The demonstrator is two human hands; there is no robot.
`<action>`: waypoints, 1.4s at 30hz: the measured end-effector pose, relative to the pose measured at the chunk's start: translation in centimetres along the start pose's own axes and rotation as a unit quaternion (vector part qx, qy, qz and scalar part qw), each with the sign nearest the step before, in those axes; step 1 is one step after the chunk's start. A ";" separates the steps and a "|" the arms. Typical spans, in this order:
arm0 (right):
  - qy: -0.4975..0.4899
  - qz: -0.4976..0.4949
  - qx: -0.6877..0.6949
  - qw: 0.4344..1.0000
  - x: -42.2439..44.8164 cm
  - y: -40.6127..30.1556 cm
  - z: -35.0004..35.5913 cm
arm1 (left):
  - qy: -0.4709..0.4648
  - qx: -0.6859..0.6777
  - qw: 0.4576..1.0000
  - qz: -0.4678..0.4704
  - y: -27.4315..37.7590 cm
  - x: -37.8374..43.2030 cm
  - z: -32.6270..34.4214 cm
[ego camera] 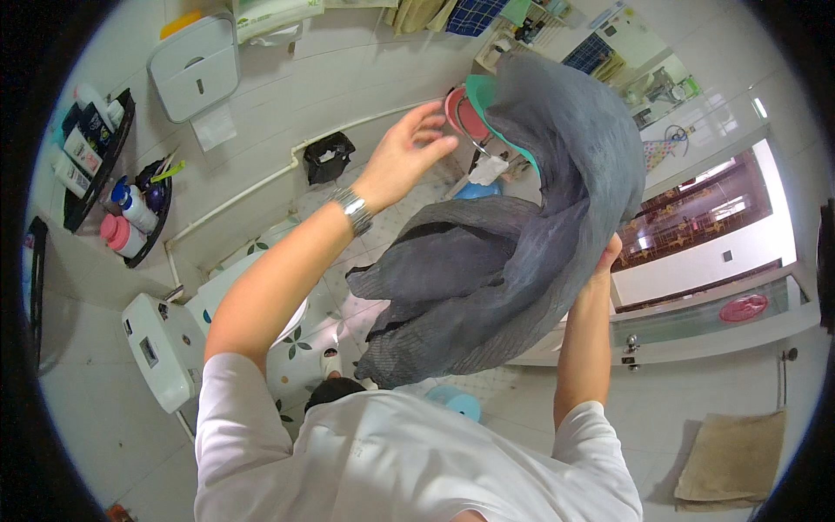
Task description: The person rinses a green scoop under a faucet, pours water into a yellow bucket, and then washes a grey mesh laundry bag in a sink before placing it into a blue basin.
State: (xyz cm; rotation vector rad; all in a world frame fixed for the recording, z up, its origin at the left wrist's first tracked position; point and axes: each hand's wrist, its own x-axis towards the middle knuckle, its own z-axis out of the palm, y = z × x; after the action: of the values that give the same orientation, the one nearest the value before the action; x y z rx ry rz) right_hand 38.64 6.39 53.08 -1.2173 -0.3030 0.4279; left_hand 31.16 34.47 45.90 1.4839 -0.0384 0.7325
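Note:
A large dark grey garment or cloth [574,150] of thin, crinkled fabric hangs in loose folds before me. My right hand [610,253] holds it up from beneath on the right; most of the fingers are hidden behind the fabric. Along the cloth's upper left side shows a teal plastic edge [481,98], perhaps of a clothes hanger, with a curved metal hook [462,124] beside it. My left hand [417,140] is raised just left of the hook, slightly blurred, fingers apart and holding nothing. A metal watch band [354,210] circles the left wrist.
A toilet [160,352] stands at the left, below corner shelves [98,169] with bottles. A black-bagged bin [328,158] sits by the wall pipe. Behind the cloth are a pink basin [466,117] and a mirror [642,39]. At the right is a door [665,336].

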 end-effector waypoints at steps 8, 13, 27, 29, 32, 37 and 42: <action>-0.039 -0.078 0.006 0.996 1.0 1.2 0.9 | -0.050 0.505 0.824 0.252 -0.6 3.3 -5.0; -0.018 -0.047 0.047 0.998 3.6 2.0 -2.3 | -0.138 0.621 0.725 0.265 -1.4 3.4 -10.0; -0.098 -0.055 0.019 0.994 6.3 1.7 -7.7 | -0.040 0.538 0.802 0.256 3.1 -0.9 -16.4; -0.073 -0.057 0.008 0.996 6.6 1.6 -8.2 | -0.015 0.516 0.832 0.204 4.3 -2.0 -16.6; -0.057 -0.071 0.030 0.995 5.4 0.5 -7.5 | 0.015 0.496 0.858 0.135 5.5 -3.5 -17.5; -0.045 -0.046 0.037 0.997 5.1 -0.3 -11.3 | 0.046 0.419 0.907 0.006 7.3 -5.4 -18.9; -0.027 -0.074 -0.012 0.997 4.6 -1.7 -16.8 | 0.005 0.368 0.927 -0.068 7.3 -5.8 -19.4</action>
State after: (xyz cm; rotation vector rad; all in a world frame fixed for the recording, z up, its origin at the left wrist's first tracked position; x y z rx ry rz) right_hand 50.48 -5.97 49.25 -1.1985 -0.4425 0.3297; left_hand 15.38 48.98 47.21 2.1695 0.3840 0.6692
